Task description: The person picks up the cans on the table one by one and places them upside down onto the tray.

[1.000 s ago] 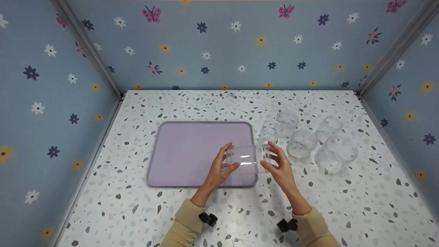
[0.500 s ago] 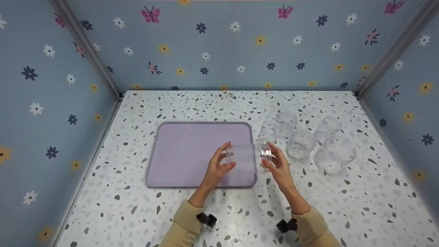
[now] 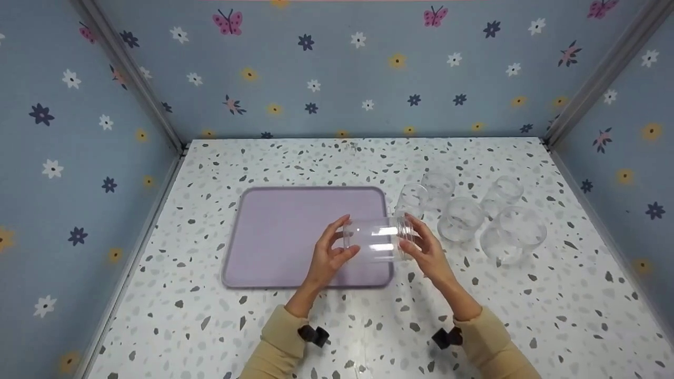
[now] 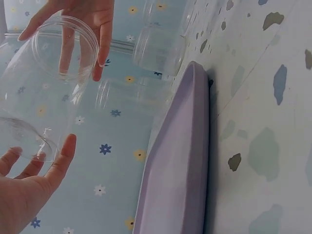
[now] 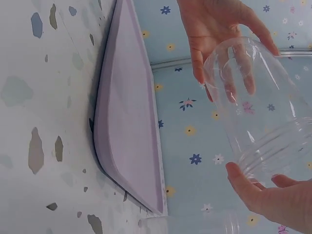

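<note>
A clear jar (image 3: 375, 239) lies on its side in the air above the right part of a lilac tray (image 3: 289, 237). My left hand (image 3: 327, 255) holds its closed base between thumb and fingers. At the other end, my right hand (image 3: 430, 253) grips the jar by its ridged, threaded rim. In the left wrist view, the fingers of my left hand (image 4: 31, 187) curve around the base, and the rim is near my right hand (image 4: 87, 29). The right wrist view shows the jar (image 5: 258, 97) apart from the tray (image 5: 129, 107) below.
Several clear jars stand right of the tray, among them a wide one (image 3: 513, 235), a short one (image 3: 461, 220) and a narrow one (image 3: 412, 200) close to the tray's edge. Patterned blue panels (image 3: 337, 68) enclose the speckled table (image 3: 295, 163) at the back and sides.
Both hands and the jar have shifted slightly away from the person and a little left. Bright reflections on the jar's wall have changed. The grip looks the same, and the standing jars stay put.
</note>
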